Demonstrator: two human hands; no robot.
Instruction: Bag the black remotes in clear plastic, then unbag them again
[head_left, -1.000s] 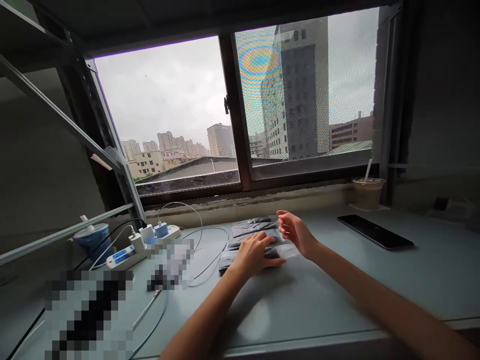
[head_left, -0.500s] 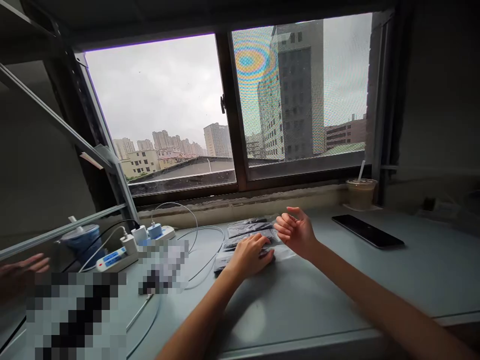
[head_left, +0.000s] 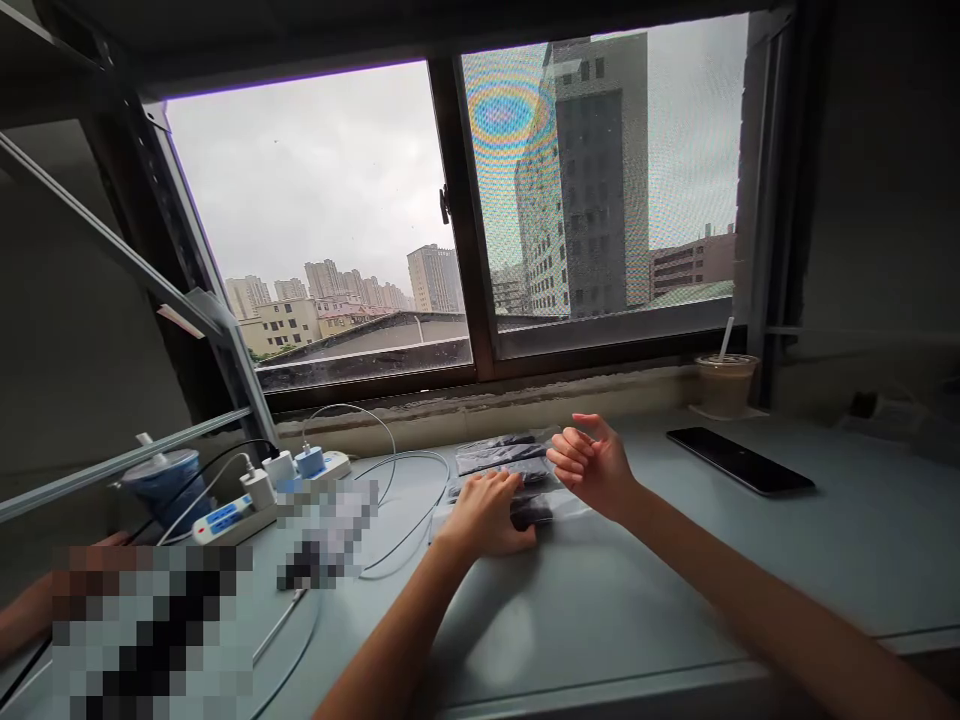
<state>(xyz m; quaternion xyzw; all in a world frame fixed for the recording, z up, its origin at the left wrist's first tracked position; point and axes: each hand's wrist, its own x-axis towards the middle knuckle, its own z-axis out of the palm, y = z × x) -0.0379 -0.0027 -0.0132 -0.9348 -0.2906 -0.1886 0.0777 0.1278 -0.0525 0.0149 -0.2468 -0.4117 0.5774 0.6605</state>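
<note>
Several dark, flat packets (head_left: 499, 458) in clear plastic lie in a row on the table below the window. My left hand (head_left: 480, 515) rests over the nearest one, fingers stretched across it and thumb apart; part of a dark packet (head_left: 531, 512) shows between thumb and fingers. Just right of the row, my right hand (head_left: 592, 465) is raised above the table. Its fingers are curled in, the thumb stands off at the top, and nothing shows in it.
A phone (head_left: 739, 462) and a drink cup with straw (head_left: 726, 385) are at the right. On the left stand a power strip (head_left: 232, 522) with plugs and cables, a blue cup (head_left: 169, 485), blurred-out items and another person's arm (head_left: 30, 610). A metal frame (head_left: 120, 235) slants over the left side.
My left hand has drawn back slightly to the left, uncovering more of the dark packet. My right hand stays put. The other person's hand has moved right, into the blurred-out area.
</note>
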